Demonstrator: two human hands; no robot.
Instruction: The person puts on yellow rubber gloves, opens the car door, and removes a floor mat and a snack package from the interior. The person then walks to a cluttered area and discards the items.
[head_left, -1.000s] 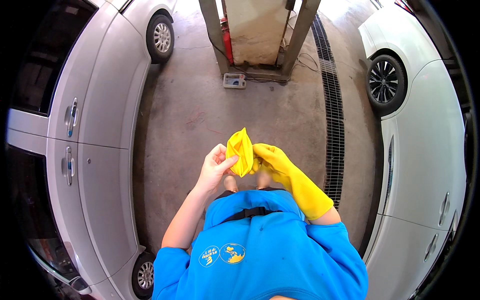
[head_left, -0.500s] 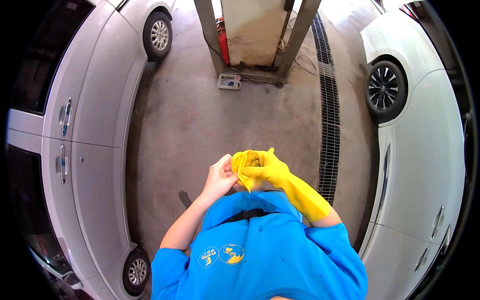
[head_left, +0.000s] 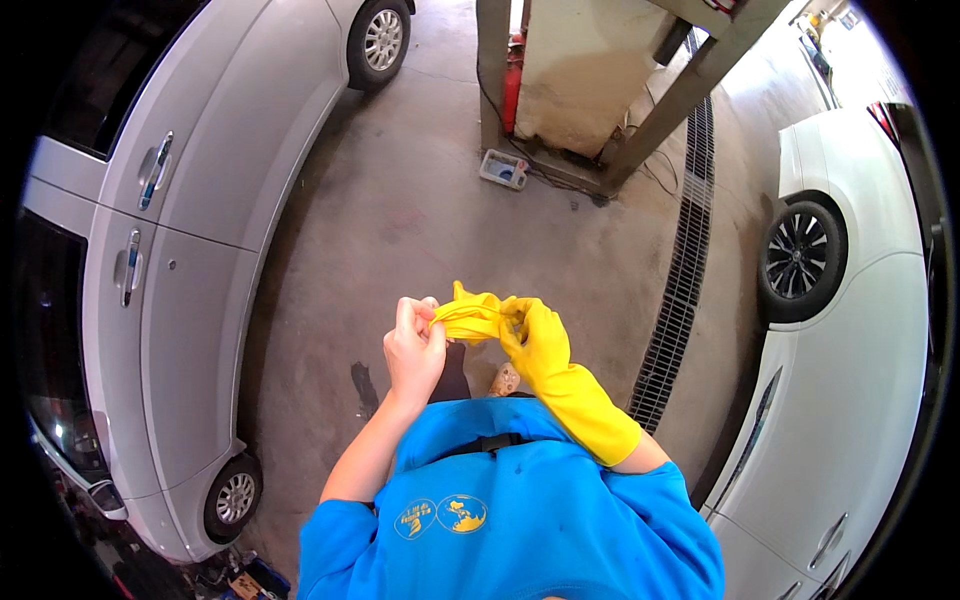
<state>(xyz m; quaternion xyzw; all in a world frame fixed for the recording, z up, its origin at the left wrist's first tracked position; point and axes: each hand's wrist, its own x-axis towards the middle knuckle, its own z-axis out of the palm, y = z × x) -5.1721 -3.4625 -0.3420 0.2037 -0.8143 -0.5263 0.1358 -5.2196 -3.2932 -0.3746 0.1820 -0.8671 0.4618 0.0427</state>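
A crumpled yellow rubber glove (head_left: 468, 317) is stretched between my two hands in front of my body. My bare left hand (head_left: 412, 345) pinches its left edge between thumb and fingers. On the other side, my right hand (head_left: 538, 340) wears a matching yellow glove that reaches up the forearm, and its fingers are closed on the loose glove's right end. The loose glove is bunched up, with one bit sticking up at the top. Below the hands is the front of my blue top (head_left: 540, 490).
A silver car (head_left: 200, 320) stands on the left and a white car (head_left: 840, 400) on the right. Ahead are a metal-framed post (head_left: 580, 90), a red fire extinguisher (head_left: 512, 90) and a plastic tray (head_left: 503, 170). A drain grate (head_left: 672, 305) runs along the floor.
The loose glove was folded close against my right hand; now it is drawn out sideways between both hands. My left hand has moved slightly left. The view has turned.
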